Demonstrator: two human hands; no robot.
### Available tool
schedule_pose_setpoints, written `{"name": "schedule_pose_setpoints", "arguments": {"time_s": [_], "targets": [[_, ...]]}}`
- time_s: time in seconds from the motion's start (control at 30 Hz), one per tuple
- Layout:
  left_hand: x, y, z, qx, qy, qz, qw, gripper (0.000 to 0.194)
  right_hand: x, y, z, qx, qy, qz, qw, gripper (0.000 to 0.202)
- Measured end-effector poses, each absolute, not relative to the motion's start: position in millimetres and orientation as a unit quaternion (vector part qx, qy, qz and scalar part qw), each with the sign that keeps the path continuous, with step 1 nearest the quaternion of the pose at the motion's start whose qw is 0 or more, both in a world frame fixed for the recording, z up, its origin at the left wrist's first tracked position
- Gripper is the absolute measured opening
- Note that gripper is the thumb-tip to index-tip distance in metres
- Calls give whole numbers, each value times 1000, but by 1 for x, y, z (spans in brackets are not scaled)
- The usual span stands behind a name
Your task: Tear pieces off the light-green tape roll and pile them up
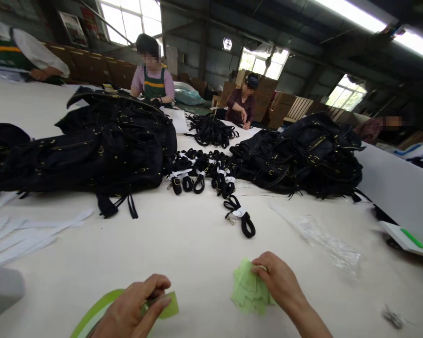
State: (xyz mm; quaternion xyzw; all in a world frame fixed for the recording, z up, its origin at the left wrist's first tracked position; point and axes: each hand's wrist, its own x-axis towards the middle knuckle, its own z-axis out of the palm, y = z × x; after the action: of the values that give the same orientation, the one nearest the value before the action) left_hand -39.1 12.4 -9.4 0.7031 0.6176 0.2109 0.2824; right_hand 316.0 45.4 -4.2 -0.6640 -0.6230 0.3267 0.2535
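Note:
At the lower left, my left hand [132,307] is closed, pinching a green strip [171,305] whose short end sticks out past the thumb. A large green-edged ring [95,307], like a roll of tape, curves behind that hand and is partly hidden by it. My right hand [280,281] has its thumb and forefinger pinched on the top edge of light green paper slips [248,288], which lie in a loose overlapping pile on the white table [197,253]. Beyond both hands lies a coiled black strap [245,220] with a white paper band and a metal clip.
Black bags are heaped at left [91,150] and right [303,159], with banded straps [200,171] between them. White paper strips [28,234] lie left; clear plastic [334,244] and a small metal item [393,317] lie right. Co-workers [155,84] work across the table.

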Motion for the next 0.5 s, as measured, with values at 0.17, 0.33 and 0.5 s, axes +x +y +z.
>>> {"name": "schedule_pose_setpoints", "arguments": {"time_s": [0.17,0.33,0.5], "targets": [[-27,8,13,698,609,203,318,13,329,44,-31,-679,-686,182,190,31],[-16,-1,19,683,622,220,313,9,283,41,-12,-580,-743,251,218,34],[-5,-9,12,718,580,276,268,9,198,32,-9,-360,-825,383,208,30]]}}
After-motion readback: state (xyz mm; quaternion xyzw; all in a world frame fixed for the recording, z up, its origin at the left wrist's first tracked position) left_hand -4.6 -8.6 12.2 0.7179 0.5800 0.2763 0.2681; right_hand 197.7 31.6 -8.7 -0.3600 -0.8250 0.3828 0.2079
